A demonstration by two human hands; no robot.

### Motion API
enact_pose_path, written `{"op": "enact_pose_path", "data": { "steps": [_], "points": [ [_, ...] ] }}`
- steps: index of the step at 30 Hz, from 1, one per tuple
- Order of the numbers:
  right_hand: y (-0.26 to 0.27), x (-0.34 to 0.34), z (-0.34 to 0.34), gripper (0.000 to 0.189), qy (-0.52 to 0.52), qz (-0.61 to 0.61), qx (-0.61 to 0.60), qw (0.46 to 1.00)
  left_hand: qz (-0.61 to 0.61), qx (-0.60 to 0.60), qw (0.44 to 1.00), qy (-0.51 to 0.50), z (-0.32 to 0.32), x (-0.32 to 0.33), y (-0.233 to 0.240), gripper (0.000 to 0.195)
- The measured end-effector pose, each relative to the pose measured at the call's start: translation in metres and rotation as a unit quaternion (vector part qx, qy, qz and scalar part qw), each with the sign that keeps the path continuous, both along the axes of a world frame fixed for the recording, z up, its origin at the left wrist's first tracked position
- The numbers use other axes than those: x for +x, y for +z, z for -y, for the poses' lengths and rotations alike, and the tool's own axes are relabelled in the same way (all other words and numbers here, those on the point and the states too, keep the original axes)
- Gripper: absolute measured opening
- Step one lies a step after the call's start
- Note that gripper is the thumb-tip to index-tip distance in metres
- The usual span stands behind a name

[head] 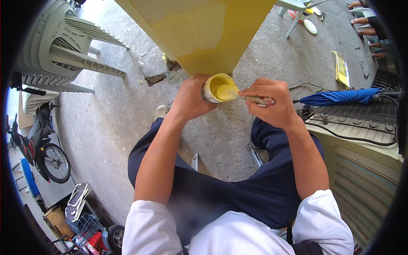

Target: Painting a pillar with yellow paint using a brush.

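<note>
My left hand [195, 97] grips a small round tub [208, 90] from its left side, tilted so that the yellow paint inside shows. In my right hand [269, 100] is a paintbrush [255, 98], held by its paint-smeared handle. The brush's yellow-coated bristles [227, 92] lie in the mouth of the tub, over its right rim. Just beyond the tub rises a yellow-painted pillar [216, 38], with a paler patch on its upper part. A glass jar or bottle [174, 78] lies on the concrete left of the pillar's foot.
Stacked plastic chairs [67, 47] stand at left, a motorcycle [41, 146] below them. At right, a blue folded umbrella [344, 96] lies on a wire grille [360, 113]. A yellow paint tray [341, 70] is on the floor. Other people's legs [361, 20] show at top right.
</note>
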State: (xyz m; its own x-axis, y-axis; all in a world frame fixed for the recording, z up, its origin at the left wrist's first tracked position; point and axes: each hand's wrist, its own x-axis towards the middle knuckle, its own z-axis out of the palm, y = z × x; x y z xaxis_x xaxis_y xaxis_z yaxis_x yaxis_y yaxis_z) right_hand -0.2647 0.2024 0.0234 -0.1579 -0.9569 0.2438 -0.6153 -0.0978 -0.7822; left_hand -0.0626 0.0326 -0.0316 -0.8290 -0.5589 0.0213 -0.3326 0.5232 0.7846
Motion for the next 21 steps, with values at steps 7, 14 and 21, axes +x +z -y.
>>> {"op": "enact_pose_path", "data": {
  "steps": [7, 14, 21],
  "points": [
    [0.007, -0.015, -0.002, 0.033, 0.002, 0.046, 0.019, 0.999, 0.014, 0.016, 1.0, -0.015, 0.013, 0.01, 0.009, 0.075],
    [0.015, -0.021, -0.007, 0.033, 0.01, 0.071, 0.045, 0.996, 0.029, 0.046, 0.998, -0.015, 0.012, 0.013, 0.013, 0.075],
    [0.017, -0.026, -0.01, 0.032, 0.01, 0.082, 0.033, 0.996, 0.023, 0.03, 0.999, -0.011, 0.014, 0.013, 0.012, 0.073]
  ]
}}
